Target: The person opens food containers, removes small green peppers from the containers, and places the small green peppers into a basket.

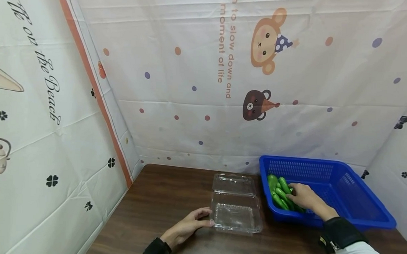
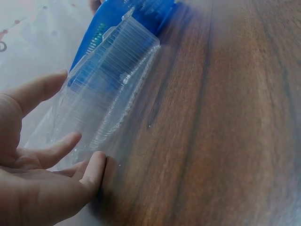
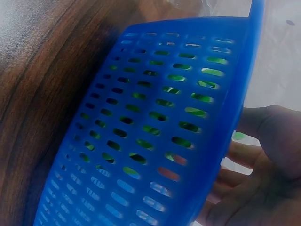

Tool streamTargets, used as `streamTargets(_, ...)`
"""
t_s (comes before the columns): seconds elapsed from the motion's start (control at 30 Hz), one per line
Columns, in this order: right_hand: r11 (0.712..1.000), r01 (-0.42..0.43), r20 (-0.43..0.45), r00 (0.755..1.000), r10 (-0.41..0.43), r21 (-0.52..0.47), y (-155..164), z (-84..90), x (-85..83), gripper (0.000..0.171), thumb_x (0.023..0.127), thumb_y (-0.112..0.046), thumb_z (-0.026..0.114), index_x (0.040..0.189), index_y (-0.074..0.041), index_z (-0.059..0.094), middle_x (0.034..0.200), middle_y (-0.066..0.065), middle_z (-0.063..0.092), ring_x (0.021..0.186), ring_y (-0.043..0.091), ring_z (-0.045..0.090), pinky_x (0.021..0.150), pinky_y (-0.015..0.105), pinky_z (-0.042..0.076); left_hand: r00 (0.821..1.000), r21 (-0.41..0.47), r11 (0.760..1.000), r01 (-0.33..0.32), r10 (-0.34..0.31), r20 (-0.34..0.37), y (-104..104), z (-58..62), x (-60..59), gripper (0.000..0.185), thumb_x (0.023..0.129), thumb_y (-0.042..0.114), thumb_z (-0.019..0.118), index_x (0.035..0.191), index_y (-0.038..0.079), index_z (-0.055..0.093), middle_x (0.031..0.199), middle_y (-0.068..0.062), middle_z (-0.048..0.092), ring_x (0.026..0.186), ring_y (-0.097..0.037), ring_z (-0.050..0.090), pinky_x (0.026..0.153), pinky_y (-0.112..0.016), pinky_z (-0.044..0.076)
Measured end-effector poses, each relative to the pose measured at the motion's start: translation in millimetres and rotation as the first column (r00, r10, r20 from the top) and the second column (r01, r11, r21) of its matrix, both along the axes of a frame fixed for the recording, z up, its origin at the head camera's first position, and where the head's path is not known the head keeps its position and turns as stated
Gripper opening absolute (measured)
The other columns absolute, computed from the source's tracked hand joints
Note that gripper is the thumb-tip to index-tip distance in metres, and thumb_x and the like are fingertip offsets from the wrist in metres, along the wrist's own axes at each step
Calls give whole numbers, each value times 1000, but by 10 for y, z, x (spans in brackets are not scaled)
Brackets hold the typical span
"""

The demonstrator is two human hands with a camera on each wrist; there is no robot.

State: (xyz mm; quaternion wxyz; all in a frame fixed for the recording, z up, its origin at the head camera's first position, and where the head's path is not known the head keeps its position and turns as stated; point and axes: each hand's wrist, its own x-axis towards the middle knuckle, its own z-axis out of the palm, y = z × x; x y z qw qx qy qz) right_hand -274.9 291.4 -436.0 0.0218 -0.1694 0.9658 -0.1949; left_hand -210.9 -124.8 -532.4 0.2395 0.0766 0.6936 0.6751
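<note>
A clear plastic clamshell box [image 1: 236, 217] lies open on the brown table [image 1: 165, 198], its lid [image 1: 234, 183] folded back. My left hand [image 1: 210, 216] rests on the table with straight fingers touching the box's left edge; in the left wrist view the left hand [image 2: 80, 117] lies against the box wall [image 2: 110, 80]. To the right stands a blue slotted basket [image 1: 326, 163] with several green cucumbers [image 1: 279, 189] in its left end. My right hand [image 1: 295, 191] reaches into it and its fingers lie on the cucumbers. Through the basket wall [image 3: 160, 117] the right hand [image 3: 254, 155] and green patches [image 3: 197, 96] show.
Printed white sheets [image 1: 197, 103] wall the table in at the back, left and right. Bare wood lies in front of the box and the basket. The basket's right half holds nothing that I can see. The blue basket [image 2: 141, 12] stands just behind the box.
</note>
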Motion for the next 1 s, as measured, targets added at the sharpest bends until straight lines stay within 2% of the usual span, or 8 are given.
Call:
streamTargets(0.27,999,32,18,999,-32,-6,33,-7,27,41,95,-9,66,121,23,58,93,24,69,79,27,66,66,44,56,1000,2,1000,-1,1,3,11,-3,-13,62,94,23,74,144,-2,48,164,-23,29,152,-46,24,125,-60,24)
streamTargets(0.5,999,30,16,999,-30,-14,79,-24,69,39,95,-8,66,120,21,60,97,29,70,85,36,69,68,47,58,1000,-3,1000,0,0,14,10,-10,5,63,95,23,74,146,-2,47,164,-24,28,152,-47,23,125,-62,22)
streamTargets(0.67,999,50,21,999,-49,-18,124,-18,79,38,95,-8,66,120,20,62,100,31,70,87,38,70,69,48,59,1000,-2,1000,6,-6,19,15,-3,-13,60,95,23,73,144,-1,48,163,-23,30,151,-45,25,124,-61,25)
streamTargets(0.9,995,94,12,996,-93,-47,162,38,34,36,96,-10,65,121,16,63,92,24,71,73,24,66,59,38,52,1000,-5,1000,12,-12,14,6,10,-27,62,96,24,73,146,-1,47,164,-23,28,152,-45,24,124,-61,24)
streamTargets(1.0,993,111,17,994,-110,-51,181,99,36,36,97,-9,63,122,17,62,93,25,70,72,24,66,58,37,52,1000,-9,1000,18,-17,20,-1,-5,-16,65,96,24,72,149,-1,44,164,-24,27,153,-47,22,125,-62,23)
